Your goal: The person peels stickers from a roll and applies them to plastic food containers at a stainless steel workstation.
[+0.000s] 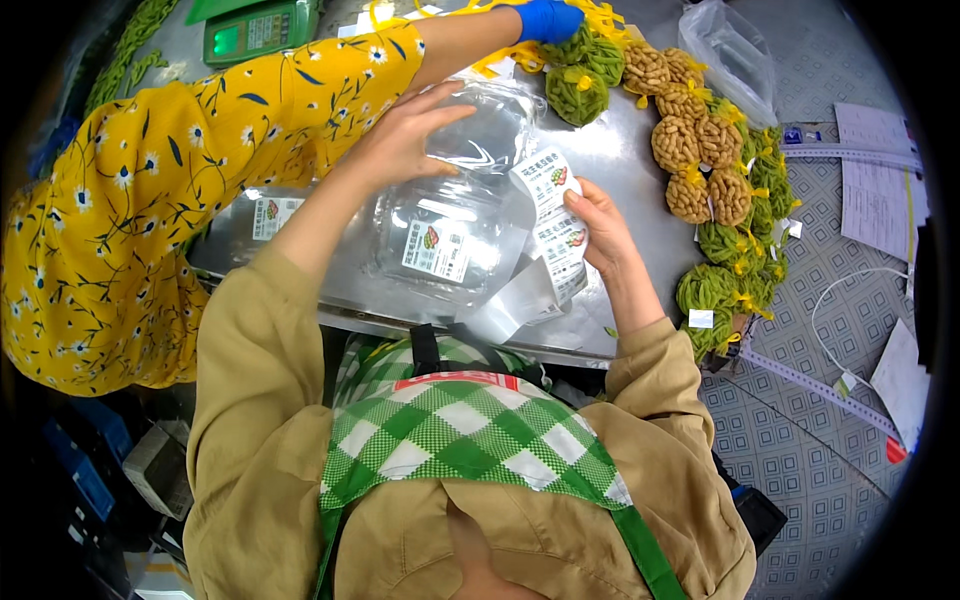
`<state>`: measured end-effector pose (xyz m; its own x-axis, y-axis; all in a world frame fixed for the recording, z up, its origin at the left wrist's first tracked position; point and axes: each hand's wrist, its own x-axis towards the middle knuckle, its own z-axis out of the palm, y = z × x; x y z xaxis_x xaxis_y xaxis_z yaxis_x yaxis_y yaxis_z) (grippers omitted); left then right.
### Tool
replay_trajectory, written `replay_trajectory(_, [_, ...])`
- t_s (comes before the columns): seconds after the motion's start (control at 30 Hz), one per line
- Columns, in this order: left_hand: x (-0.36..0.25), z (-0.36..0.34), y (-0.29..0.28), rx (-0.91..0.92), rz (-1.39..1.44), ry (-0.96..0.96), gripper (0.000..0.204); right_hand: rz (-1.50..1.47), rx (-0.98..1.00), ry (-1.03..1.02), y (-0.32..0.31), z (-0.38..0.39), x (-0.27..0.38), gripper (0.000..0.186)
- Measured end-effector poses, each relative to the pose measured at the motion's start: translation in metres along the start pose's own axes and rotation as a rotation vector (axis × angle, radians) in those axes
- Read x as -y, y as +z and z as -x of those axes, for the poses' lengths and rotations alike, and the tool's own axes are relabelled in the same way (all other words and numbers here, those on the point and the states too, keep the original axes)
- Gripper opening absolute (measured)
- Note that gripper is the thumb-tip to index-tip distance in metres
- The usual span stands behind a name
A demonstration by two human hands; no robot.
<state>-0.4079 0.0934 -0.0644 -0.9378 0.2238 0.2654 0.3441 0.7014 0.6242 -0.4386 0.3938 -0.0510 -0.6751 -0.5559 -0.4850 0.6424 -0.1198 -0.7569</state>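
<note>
My left hand is open, its fingers spread and curved at the left edge of a clear plastic box; whether it touches the box is hard to make out. In front of that sits another clear plastic box with a white printed label on top. My right hand pinches a strip of white labels between thumb and fingers. Its paper backing curls down onto the metal table.
A co-worker's yellow flowered sleeve crosses from the left; their blue-gloved hand touches green netted bundles. Tan netted bundles and more green ones line the right edge. A green scale stands far left.
</note>
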Motion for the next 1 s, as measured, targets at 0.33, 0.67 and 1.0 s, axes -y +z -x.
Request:
replay_trajectory(0.33, [-0.013,0.047,0.007,-0.422,0.795,-0.575,0.057,-0.362,0.419,-0.047,-0.003,0.003,-0.025,0.055])
replay_trajectory(0.67, [0.0,0.07,-0.004,-0.067,1.15,-0.616,0.023,-0.388,0.603,-0.097,-0.018,0.007,-0.021,0.05])
replay_trajectory(1.0, [0.006,0.108,-0.031,-0.219,0.936,-1.009,0.017,-0.182,0.486,-0.023,-0.006,0.029,-0.004,0.055])
